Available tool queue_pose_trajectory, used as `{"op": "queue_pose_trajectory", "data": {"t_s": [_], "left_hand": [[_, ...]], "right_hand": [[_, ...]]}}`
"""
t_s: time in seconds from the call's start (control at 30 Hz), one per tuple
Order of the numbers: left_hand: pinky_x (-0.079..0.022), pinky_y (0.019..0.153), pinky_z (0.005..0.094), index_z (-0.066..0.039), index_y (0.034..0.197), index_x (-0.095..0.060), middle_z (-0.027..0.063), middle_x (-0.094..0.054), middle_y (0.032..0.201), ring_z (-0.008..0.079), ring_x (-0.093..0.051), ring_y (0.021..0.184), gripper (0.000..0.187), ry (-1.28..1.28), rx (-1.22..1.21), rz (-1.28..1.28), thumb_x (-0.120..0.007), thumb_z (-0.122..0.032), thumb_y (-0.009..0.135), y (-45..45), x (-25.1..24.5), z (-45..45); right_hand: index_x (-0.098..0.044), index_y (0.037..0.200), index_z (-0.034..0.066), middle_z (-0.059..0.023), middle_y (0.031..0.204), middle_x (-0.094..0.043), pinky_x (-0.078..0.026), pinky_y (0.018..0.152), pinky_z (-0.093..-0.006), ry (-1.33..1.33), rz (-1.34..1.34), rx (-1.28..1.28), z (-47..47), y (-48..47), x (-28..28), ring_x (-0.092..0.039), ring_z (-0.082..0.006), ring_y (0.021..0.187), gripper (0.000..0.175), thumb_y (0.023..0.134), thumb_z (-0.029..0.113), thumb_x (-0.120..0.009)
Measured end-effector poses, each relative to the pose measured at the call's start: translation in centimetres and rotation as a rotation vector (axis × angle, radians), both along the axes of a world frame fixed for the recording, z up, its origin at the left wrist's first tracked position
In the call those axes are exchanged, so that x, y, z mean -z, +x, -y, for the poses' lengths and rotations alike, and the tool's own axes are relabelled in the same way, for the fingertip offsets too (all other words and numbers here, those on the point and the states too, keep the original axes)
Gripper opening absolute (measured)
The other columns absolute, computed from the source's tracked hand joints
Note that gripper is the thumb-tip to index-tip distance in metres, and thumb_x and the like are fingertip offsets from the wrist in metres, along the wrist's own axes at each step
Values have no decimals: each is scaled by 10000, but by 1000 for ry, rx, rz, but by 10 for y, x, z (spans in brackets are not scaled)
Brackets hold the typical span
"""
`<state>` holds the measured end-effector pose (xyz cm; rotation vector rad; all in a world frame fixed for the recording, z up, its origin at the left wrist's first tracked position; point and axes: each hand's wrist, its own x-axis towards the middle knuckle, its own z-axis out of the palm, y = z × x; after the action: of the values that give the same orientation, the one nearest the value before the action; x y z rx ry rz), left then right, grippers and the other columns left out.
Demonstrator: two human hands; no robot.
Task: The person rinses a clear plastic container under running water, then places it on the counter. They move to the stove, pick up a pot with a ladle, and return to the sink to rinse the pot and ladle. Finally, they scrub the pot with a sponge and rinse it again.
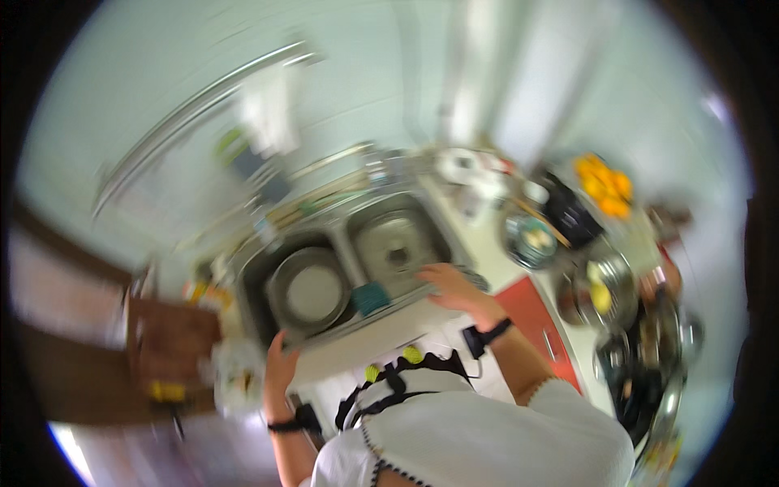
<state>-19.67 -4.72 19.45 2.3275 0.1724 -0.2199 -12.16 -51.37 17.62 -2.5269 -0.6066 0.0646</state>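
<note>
Before me is a double-basin stainless steel sink (344,252). Its left basin holds a round metal basin (309,291), and the right one shows a drain (398,255). My left hand (281,368) is by the front left corner of the sink, with nothing seen in it. Over the right basin's front rim, my right hand (453,289) has its fingers apart and holds nothing. Whether either hand touches the rim is unclear. A teal cloth or sponge (370,298) lies at the front of the divider between the basins. The picture is blurred.
On the right counter stand a glass bowl (529,239), a metal bowl with yellow pieces (608,292) and orange fruit (604,185). A red cabinet door (538,322) is at my right. A plastic bag (238,377) hangs at left. White cloth (271,112) hangs from a wall rail.
</note>
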Motion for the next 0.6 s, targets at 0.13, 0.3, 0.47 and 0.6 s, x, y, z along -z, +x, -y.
{"op": "queue_pose_trajectory", "data": {"t_s": [0.13,0.3,0.47,0.6], "left_hand": [[-328,1116,375,-4,1406,-454,187,-499,1417,310,-447,1332,576,-61,56,-55,-614,-113,864,10,-1,-3],[-308,1141,396,-40,1496,-345,159,-342,1552,307,-320,1442,614,67,154,-295,-548,-92,919,51,17,0],[-321,1120,404,-5,1437,-404,191,-467,1444,327,-417,1365,579,35,305,-226,-594,-134,905,75,38,12],[-325,1118,403,-15,1435,-415,200,-454,1461,329,-406,1379,580,-32,495,-155,-606,-113,897,94,45,18]], "right_hand": [[-566,1292,80,-168,1361,-535,-424,1039,-464,38,41,123,-6,-17,-10,-497,-368,1251,570,748,148,-721],[-587,1218,79,-157,1280,-572,-463,983,-451,131,86,368,8,-79,-36,-539,-365,1186,461,767,109,-679],[-609,1185,67,-156,1209,-610,-474,962,-452,120,185,646,41,-185,-55,-574,-358,1129,396,790,73,-634],[-614,1188,55,-160,1203,-614,-482,962,-442,60,117,849,48,-255,-62,-587,-364,1109,396,793,61,-631]]}}
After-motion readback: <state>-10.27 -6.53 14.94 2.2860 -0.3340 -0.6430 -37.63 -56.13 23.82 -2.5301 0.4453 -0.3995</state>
